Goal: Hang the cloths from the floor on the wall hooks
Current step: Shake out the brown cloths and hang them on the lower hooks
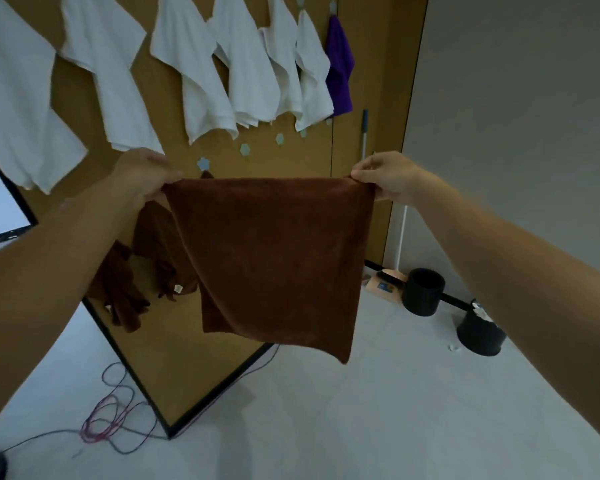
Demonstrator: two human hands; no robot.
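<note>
A brown cloth (274, 258) hangs spread out in front of me. My left hand (142, 176) pinches its upper left corner and my right hand (385, 176) pinches its upper right corner. Behind it, on the tan wall panel (153, 358), two more brown cloths (122, 289) hang low at the left. Small pale flower-shaped hooks (245, 149) run in a line just above the held cloth. Higher up, several white cloths (201, 74) and one purple cloth (340, 64) hang in a row.
Two black round bins (423, 291) stand on the grey floor at the right, near a broom (383, 282) and a pole leaning in the corner. Loose cables (111, 420) lie on the floor at the lower left. A grey wall (520, 116) stands to the right.
</note>
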